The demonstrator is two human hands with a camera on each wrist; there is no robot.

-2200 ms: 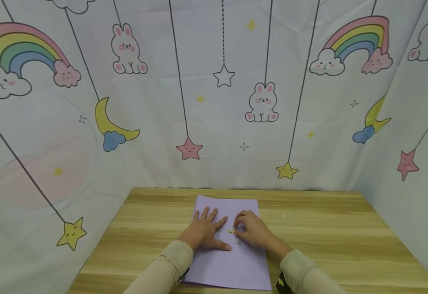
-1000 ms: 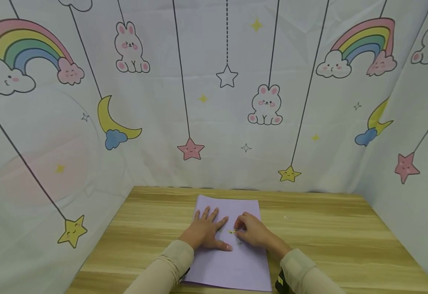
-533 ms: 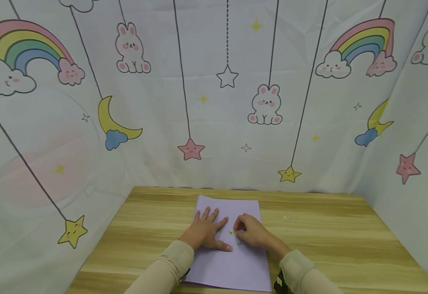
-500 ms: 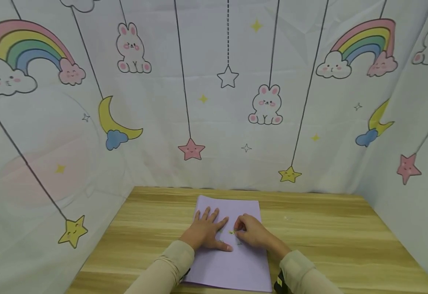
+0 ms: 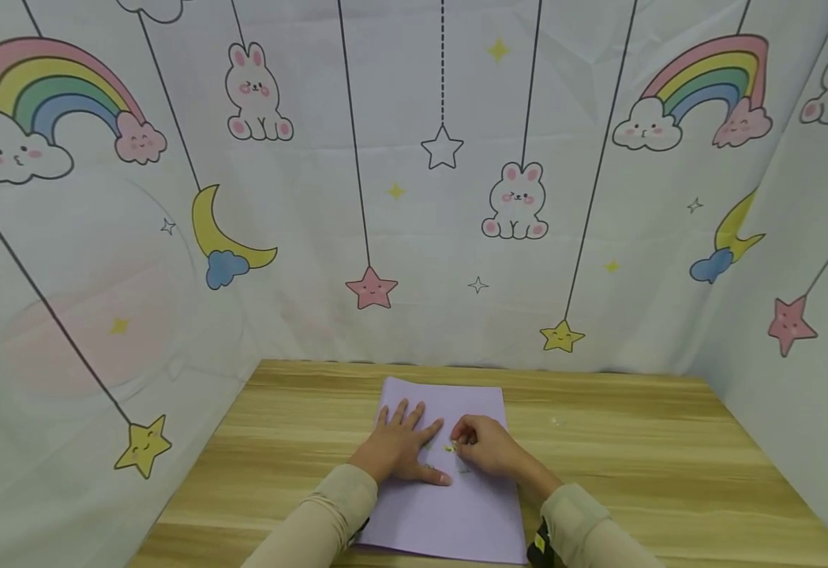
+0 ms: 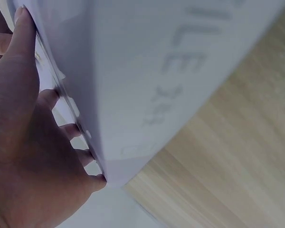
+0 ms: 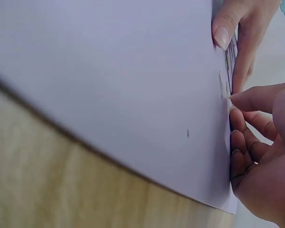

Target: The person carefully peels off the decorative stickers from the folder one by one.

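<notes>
A light purple file folder (image 5: 456,517) lies on the table, with faint lettering that reads "FILE" in the left wrist view. My left hand (image 5: 401,451) rests on it, palm down, fingers spread and straight. To its right, my right hand (image 5: 486,446) has curled fingers, with thumb and index pinching a small yellow piece (image 5: 450,448) at the folder's surface. What kind of piece it is, I cannot tell. Small greenish marks (image 5: 462,471) show just below it, and others are partly hidden by the left hand. In the right wrist view the right thumb (image 7: 256,98) touches the surface near the left hand.
The wood-grain table (image 5: 620,465) extends on both sides of the folder. A tiny pale scrap (image 5: 556,421) lies to the right. A white curtain (image 5: 414,237) printed with rabbits, stars and rainbows hangs behind and at the sides.
The left hand stays in place on the folder. The right fingers shift only slightly around the yellow piece. The head view has drifted a little.
</notes>
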